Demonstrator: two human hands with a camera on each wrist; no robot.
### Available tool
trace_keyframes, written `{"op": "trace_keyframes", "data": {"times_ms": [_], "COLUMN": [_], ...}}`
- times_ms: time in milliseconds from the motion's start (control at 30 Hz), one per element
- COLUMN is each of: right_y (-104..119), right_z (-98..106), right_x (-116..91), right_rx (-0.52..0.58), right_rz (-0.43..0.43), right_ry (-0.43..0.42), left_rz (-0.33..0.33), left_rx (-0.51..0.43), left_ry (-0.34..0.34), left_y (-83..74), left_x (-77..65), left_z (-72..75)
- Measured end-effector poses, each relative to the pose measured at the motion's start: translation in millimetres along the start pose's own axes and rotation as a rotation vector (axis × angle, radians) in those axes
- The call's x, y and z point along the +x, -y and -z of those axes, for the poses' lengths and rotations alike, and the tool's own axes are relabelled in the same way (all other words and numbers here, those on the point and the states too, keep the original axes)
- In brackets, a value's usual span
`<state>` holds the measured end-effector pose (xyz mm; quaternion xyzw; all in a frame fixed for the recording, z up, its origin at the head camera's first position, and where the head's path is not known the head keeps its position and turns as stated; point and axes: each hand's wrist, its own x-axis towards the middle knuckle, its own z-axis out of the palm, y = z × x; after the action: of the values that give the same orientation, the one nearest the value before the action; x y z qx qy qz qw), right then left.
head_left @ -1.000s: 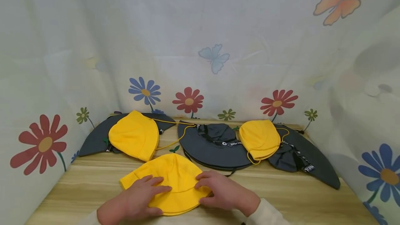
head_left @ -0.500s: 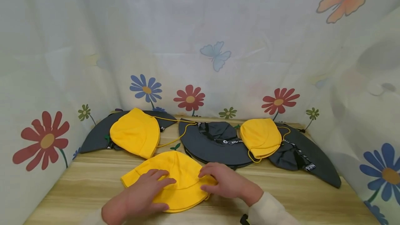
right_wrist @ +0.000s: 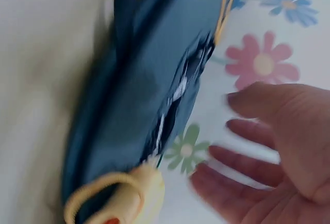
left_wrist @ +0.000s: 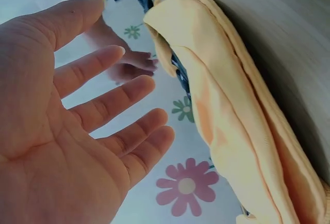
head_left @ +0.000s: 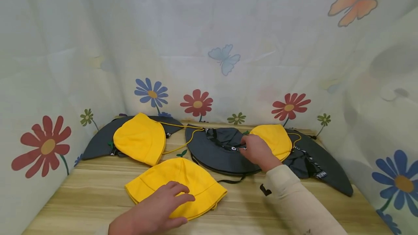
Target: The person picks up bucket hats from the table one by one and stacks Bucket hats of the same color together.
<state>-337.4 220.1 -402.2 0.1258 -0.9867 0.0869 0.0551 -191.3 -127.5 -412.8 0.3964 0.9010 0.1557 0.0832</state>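
A yellow bucket hat [head_left: 183, 173], folded flat with a small green sprout on top, lies at the front of the table. My left hand [head_left: 161, 207] hovers over its near left part; in the left wrist view the fingers are spread and hold nothing. Farther back, my right hand [head_left: 258, 151] reaches over the folded dark grey wide-brim hat [head_left: 212, 155] in the middle. It overlaps a smaller folded yellow hat [head_left: 274, 137] with a yellow cord. The right wrist view is blurred, with loosely bent fingers [right_wrist: 232, 188] apart from the dark hat [right_wrist: 134, 95].
At the back left, another yellow hat [head_left: 140, 139] lies on a dark hat [head_left: 101, 140]. A third dark hat [head_left: 333, 169] stretches along the right. Flower-printed white cloth [head_left: 196, 64] stands behind and at both sides of the wood-grain table [head_left: 78, 195].
My right hand has left the front yellow hat's right edge and moved forward and right over the back row. My left hand has shifted slightly right. The hats stay nearly in place.
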Motion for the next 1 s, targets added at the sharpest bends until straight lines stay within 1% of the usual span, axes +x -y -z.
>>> {"op": "trace_keyframes", "data": {"times_ms": [67,133,200,300,400,567,700,867,933,1000], "right_y": [-7,-13,-18,-24,-27,-30,-34,-36,-37,-37], "right_z": [0,-2,-3,-7,-9,-13,-16,-16,-15,-14], "right_x": [10,17,21,23,23,26,26,24,24,24], "right_rx": [-0.044,-0.075,-0.087,-0.1,-0.11,-0.132,-0.131,-0.181,-0.195,-0.178], "right_rz": [-0.068,-0.134,-0.193,-0.271,-0.313,-0.355,-0.376,-0.325,-0.315,-0.326], "right_ry": [0.053,0.114,0.155,0.18,0.171,0.165,0.141,0.134,0.113,0.079], "left_rz": [-0.015,-0.015,-0.01,-0.006,-0.008,-0.018,-0.013,0.035,0.053,0.059], "left_rx": [0.009,0.013,0.024,0.039,0.042,0.029,0.013,-0.047,-0.06,-0.052], "left_ry": [-0.006,0.0,0.01,0.023,0.021,0.023,0.045,0.106,0.117,0.115], "left_y": [-1.8,-3.3,-4.5,-5.2,-5.1,-3.9,-2.8,-3.1,-3.4,-3.4], "left_x": [-0.6,-0.9,-1.1,-1.1,-1.0,-1.0,0.8,4.5,5.8,6.6], "left_z": [-0.5,-1.8,-3.3,-5.1,-5.8,-5.3,-4.5,-3.9,-3.3,-2.4]}}
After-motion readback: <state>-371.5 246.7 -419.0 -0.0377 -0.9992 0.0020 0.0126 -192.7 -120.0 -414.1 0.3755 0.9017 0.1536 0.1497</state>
